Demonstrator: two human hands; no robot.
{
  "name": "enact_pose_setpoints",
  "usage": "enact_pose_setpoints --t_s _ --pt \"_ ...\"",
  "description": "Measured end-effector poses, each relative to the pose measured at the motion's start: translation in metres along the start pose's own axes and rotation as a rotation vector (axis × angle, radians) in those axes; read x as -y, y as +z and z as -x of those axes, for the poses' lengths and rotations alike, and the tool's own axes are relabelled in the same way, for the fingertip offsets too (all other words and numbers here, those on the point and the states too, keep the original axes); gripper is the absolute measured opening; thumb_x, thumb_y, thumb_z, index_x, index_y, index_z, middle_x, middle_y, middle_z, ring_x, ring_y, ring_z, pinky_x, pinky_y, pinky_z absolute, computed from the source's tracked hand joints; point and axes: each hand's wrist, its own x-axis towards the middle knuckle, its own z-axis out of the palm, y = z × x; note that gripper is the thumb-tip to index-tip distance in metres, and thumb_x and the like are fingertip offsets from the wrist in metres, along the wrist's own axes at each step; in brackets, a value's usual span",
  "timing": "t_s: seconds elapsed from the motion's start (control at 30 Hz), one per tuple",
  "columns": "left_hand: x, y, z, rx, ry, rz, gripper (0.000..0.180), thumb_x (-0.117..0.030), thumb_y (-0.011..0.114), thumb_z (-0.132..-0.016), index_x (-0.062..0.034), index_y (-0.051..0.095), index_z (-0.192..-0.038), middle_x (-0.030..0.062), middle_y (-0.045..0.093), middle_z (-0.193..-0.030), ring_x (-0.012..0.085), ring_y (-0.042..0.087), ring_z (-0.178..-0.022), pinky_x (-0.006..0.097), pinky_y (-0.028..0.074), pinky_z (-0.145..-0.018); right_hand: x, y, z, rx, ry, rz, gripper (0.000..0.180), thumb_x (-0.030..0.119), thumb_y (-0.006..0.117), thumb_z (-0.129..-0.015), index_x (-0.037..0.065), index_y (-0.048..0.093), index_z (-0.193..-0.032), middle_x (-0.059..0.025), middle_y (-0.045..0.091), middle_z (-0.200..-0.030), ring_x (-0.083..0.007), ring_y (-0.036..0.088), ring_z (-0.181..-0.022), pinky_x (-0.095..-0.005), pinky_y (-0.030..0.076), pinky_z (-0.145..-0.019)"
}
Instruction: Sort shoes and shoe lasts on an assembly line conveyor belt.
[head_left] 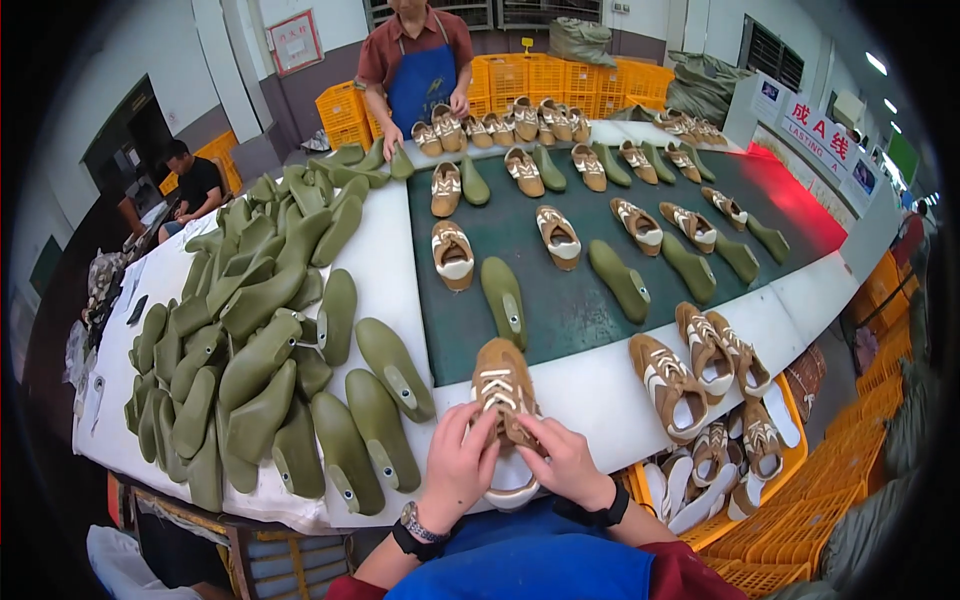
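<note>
Two-handed grip (pixel 463 465) on shoe (pixel 503 376) (brown)

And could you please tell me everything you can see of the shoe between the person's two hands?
The shoe is a low brown lace-up with a suede-looking upper, white laces crossing its front and a white heel end. Its laced side faces up, toe toward the green mat, at the near side of the white tabletop. Fingers of the left hand and right hand touch it around the laces. Whether it rests on the tabletop is unclear.

The white-laced brown sneaker (pixel 506 392) is top up, toe pointing away; it's at the white tabletop's (pixel 590 402) near edge.
</note>
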Motion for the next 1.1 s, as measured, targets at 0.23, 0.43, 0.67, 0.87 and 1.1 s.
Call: enact_pose_setpoints --t_s 0.23,0.43,0.67,0.87,1.1 --pt "0.003 0.003 0.004 0.031 -0.065 0.074 0.032 -0.007 0.071 -0.068 -0.0021 0.061 -0.098 0.0131 0.058 -0.099 0.0324 0.055 -0.094 0.040 0.046 -0.082 0.000 0.010 0.002 0.004 -0.055 -0.075 0.031 0.004 0.065 -0.076 0.004 0.058 -0.106 -0.0126 0.059 -0.083 -0.0309 0.060 -0.071 -0.0362 0.050 -0.062" --pt "0.007 0.008 0.008 0.016 -0.010 0.115 0.016 -0.006 0.069 -0.071 -0.0015 0.061 -0.084 0.0137 0.056 -0.099 0.0328 0.054 -0.095 0.041 0.044 -0.083 0.003 0.009 0.001 -0.027 -0.085 -0.084 0.027 0.002 0.063 -0.078 0.004 0.059 -0.105 -0.0124 0.059 -0.082 -0.0307 0.060 -0.070 -0.0362 0.049 -0.061" --pt "0.010 0.001 0.007 0.048 -0.033 0.253 0.009 -0.001 0.064 -0.072 0.0008 0.057 -0.076 0.0130 0.052 -0.095 0.0293 0.052 -0.095 0.035 0.043 -0.080 0.013 0.007 -0.002 0.029 -0.098 -0.151 0.024 0.001 0.061 -0.080 0.004 0.060 -0.103 -0.0118 0.057 -0.080 -0.0297 0.060 -0.070 -0.0355 0.049 -0.060" --pt "0.017 -0.001 0.017 0.135 -0.145 0.603 0.009 -0.004 0.066 -0.073 -0.0001 0.059 -0.078 0.0130 0.053 -0.101 0.0314 0.051 -0.101 0.040 0.041 -0.089 0.013 0.005 -0.004 0.034 -0.121 -0.196 0.021 0.003 0.059 -0.082 0.004 0.061 -0.102 -0.0112 0.057 -0.081 -0.0277 0.060 -0.069 -0.0337 0.048 -0.059" --pt "0.014 -0.008 0.014 0.076 -0.083 0.172 0.035 -0.007 0.069 -0.075 0.0024 0.058 -0.107 0.0173 0.058 -0.104 0.0338 0.060 -0.089 0.037 0.050 -0.078 -0.002 -0.002 -0.004 -0.027 -0.107 0.007 0.026 0.007 0.061 -0.082 0.009 0.061 -0.108 -0.0070 0.055 -0.080 -0.0255 0.060 -0.066 -0.0329 0.049 -0.057"
